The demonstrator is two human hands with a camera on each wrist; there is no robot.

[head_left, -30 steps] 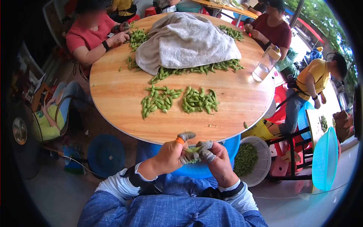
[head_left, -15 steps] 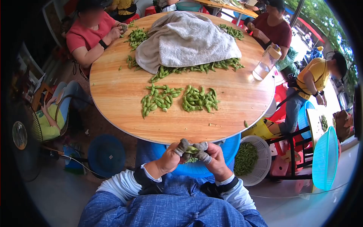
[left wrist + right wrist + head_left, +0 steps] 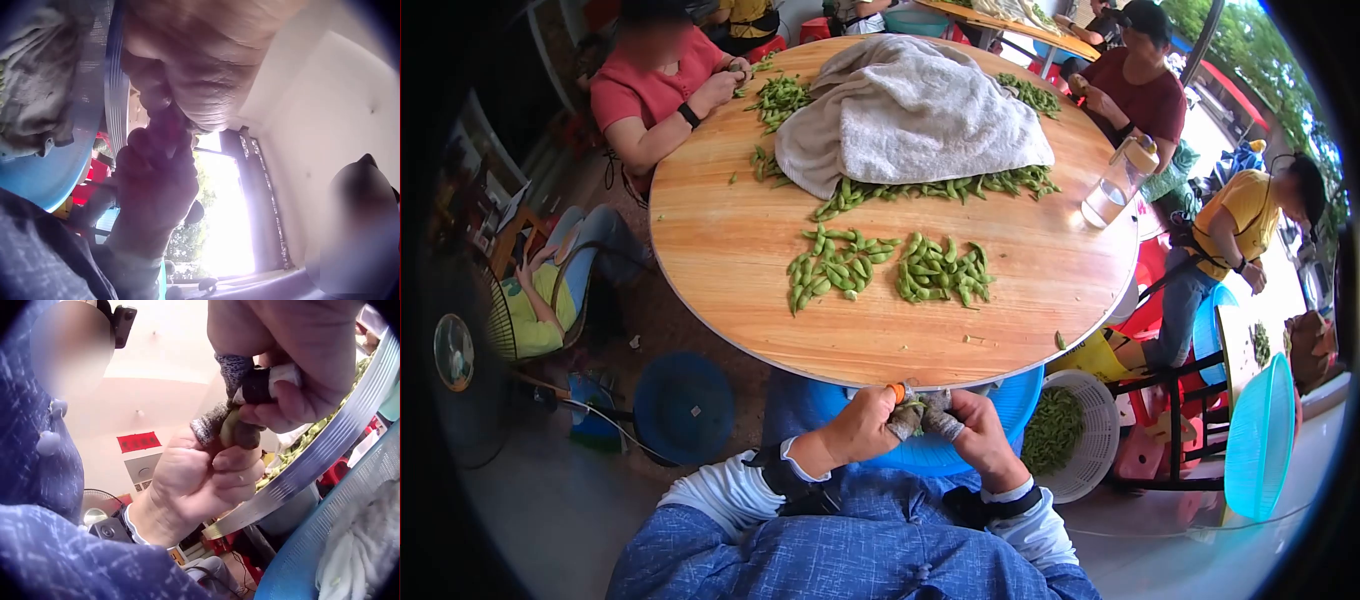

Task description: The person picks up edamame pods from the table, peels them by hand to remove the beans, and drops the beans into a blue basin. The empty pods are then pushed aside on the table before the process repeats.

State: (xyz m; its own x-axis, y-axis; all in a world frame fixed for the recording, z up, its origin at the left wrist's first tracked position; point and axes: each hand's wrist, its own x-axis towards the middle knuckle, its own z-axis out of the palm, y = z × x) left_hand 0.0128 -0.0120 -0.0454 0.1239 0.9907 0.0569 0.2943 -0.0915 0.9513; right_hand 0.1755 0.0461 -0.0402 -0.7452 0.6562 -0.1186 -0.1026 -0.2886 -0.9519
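Observation:
Both hands meet just off the near edge of the round wooden table [image 3: 730,290], over a blue basin [image 3: 1025,405]. The left hand [image 3: 855,428] and the right hand [image 3: 985,438] pinch a green soybean pod [image 3: 230,430] between them, their fingertips nearly touching. Grey knitted finger covers wrap several digits, and an orange band [image 3: 896,393] circles one on the left hand. Most of the pod is hidden by the fingers. On the table ahead lie two small piles of pods, a left pile [image 3: 837,265] and a right pile [image 3: 943,268].
A grey towel [image 3: 920,120] covers a larger heap of pods [image 3: 940,190] at the table's middle. A water bottle [image 3: 1115,190] stands on the right side. Beside my right arm is a white basket [image 3: 1106,430] holding pods. Other people sit around the table.
The hands drew in tighter around the pod, and its green surface, visible half a second ago, is now mostly covered. The view has shifted, moving the table slightly right and down.

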